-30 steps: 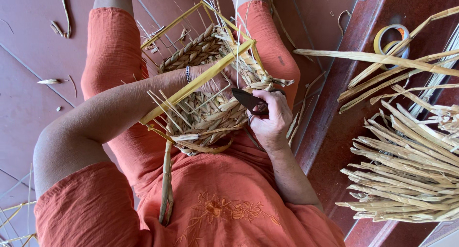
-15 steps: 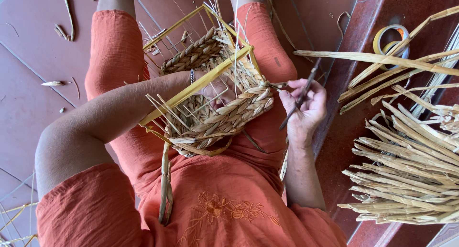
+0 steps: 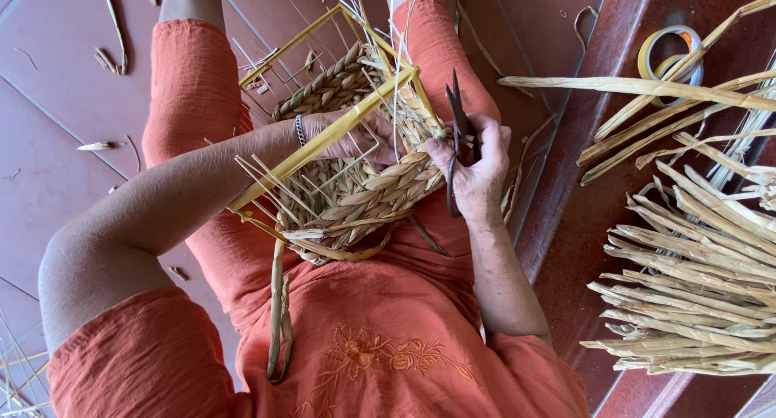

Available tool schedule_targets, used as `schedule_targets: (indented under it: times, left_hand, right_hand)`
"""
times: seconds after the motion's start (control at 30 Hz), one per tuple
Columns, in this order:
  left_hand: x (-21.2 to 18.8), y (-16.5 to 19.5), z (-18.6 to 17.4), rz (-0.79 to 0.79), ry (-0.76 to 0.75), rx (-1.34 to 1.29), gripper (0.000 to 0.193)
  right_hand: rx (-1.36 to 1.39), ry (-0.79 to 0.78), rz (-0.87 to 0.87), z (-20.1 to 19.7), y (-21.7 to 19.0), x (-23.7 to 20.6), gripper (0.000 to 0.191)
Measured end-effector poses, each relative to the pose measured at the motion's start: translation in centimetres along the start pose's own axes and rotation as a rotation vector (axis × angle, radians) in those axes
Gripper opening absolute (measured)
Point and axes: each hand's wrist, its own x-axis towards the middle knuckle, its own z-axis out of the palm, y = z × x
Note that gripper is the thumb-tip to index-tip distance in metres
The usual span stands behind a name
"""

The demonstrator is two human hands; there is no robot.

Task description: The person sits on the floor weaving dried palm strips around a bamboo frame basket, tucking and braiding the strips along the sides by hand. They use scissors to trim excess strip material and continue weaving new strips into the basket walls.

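A half-woven straw basket [image 3: 356, 192] on a yellow wire frame [image 3: 323, 139] rests in my lap, over orange clothes. My left hand [image 3: 356, 139] reaches inside the basket and holds its woven wall from within; the frame bar partly hides it. My right hand [image 3: 477, 171] is at the basket's right side, closed on dark scissors [image 3: 459, 131] whose blades point up and away from me. A loose braided strand [image 3: 279, 321] hangs down from the basket's underside.
A heap of dried straw strips [image 3: 695, 264] lies on the red step at right, with long strips [image 3: 647, 86] above it and a roll of tape [image 3: 667, 58] near the top. Straw scraps [image 3: 109, 30] litter the tiled floor at left.
My right hand drew away from the basket's rim to the right with the scissors, then came back to the basket's edge, scissors now upright. The left hand stayed inside the basket.
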Motion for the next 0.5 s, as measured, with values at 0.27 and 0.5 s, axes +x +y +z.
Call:
schedule_targets:
  times: [0.27,0.5]
  left_hand:
    - [-0.7,0.3,0.9,0.017,-0.001,0.003,0.045]
    - [-2.8,-0.5,-2.0,0.016,0.093,0.146,0.046]
  right_hand:
    - [-0.004,-0.024,-0.024,0.1,0.7,-0.7,0.05]
    - [0.268,-0.038,0.016,-2.9,2.8,0.0,0.049]
